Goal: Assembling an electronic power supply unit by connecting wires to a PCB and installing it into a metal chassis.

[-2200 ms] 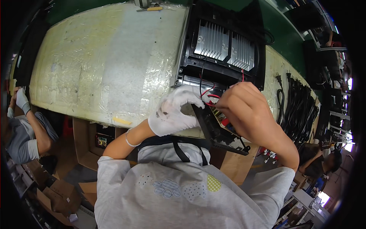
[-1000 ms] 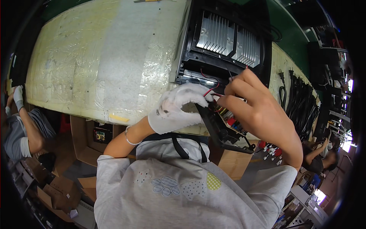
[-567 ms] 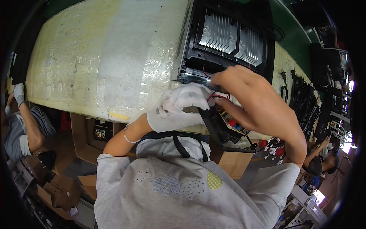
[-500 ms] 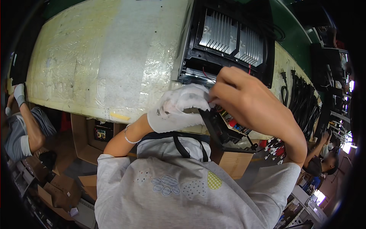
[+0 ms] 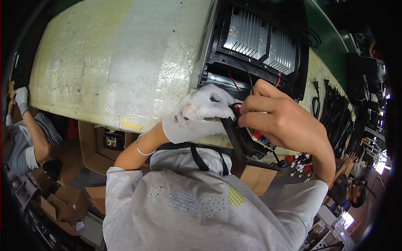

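Note:
A black device housing (image 5: 255, 46) with two silver finned heat sinks lies open on the pale bench (image 5: 109, 71). Red and black wires (image 5: 234, 83) run from it toward me. My left hand (image 5: 199, 115), in a white glove, grips the edge of a black panel (image 5: 238, 146) tilted up at the bench's near edge. My bare right hand (image 5: 278, 121) pinches the wire ends at a small circuit board (image 5: 261, 140) on that panel. The fingers hide the exact contact point.
Several black power cords (image 5: 335, 113) lie in a row on the bench at right. Cardboard boxes (image 5: 92, 146) stand under the bench. Another person (image 5: 25, 134) in grey crouches at far left. A second person (image 5: 351, 188) is at lower right.
My right hand shifted from reaching left over the panel back to the right, now pinching the wires at the circuit board. My gloved left hand stayed holding the panel.

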Demonstrator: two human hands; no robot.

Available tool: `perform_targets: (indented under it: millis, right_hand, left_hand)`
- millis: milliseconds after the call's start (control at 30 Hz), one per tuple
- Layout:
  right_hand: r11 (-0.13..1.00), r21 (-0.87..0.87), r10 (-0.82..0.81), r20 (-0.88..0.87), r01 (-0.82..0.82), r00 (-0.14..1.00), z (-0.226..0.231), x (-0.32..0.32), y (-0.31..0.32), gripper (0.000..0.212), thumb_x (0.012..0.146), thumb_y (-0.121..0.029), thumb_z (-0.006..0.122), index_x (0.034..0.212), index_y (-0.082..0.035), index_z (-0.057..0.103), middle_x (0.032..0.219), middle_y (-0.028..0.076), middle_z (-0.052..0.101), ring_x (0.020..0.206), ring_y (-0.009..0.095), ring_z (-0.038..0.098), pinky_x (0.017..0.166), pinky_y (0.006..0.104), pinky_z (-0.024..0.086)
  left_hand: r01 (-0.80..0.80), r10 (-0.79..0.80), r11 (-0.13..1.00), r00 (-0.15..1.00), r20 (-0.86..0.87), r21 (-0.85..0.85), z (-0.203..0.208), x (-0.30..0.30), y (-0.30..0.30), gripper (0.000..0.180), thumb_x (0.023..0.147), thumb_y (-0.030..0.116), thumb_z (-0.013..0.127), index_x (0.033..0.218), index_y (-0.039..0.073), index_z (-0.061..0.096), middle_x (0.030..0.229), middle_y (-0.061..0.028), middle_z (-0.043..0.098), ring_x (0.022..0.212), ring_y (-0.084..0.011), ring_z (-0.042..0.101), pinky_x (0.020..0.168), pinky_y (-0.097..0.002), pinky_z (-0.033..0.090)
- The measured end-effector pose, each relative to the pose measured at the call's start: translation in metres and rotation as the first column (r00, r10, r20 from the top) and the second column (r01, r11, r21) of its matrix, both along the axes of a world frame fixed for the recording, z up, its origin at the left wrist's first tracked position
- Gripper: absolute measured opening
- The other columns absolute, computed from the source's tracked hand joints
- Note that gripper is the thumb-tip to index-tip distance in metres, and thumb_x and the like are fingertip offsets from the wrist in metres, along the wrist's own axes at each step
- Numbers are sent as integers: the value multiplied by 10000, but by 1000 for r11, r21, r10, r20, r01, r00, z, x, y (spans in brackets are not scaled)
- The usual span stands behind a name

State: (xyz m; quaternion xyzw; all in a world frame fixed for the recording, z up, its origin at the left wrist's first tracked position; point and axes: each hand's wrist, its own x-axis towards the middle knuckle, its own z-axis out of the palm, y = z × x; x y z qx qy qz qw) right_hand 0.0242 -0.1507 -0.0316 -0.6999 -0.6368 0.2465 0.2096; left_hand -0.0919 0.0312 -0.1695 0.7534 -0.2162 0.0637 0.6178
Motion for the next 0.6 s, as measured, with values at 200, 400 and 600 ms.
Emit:
perform_targets:
  millis: [200, 400, 600]
  right_hand:
    - [984, -81, -136, 262, 162, 955, 12, -17, 3, 229, 637, 47, 690, 859, 6, 657, 914, 85, 584, 833, 269, 510, 723, 325, 466]
    - [729, 535, -618, 246, 427, 747, 13, -37, -43, 290, 766, -178, 767, 907, 10, 598, 1042, 152, 562, 855, 296, 541, 733, 403, 476]
    - [917, 106, -396, 359, 385, 845, -26, -95, -131, 567, 716, -542, 752, 824, -21, 557, 1111, 190, 570, 1058, 379, 502, 934, 528, 387]
  left_hand:
    - [3, -3, 1000, 1000, 11, 18, 5, 1, 0, 216, 746, 154, 760, 955, 133, 711, 1049, -85, 581, 970, -224, 602, 829, -319, 517]
    - [-51, 60, 989, 996, 63, -136, 3, -3, -4, 327, 723, 173, 804, 1023, 103, 694, 1086, -71, 565, 1047, -231, 600, 877, -339, 511]
    - [67, -109, 986, 953, 283, 152, 28, 0, 8, 340, 731, 75, 726, 1056, 77, 626, 1167, -87, 560, 1218, -318, 503, 988, -445, 434]
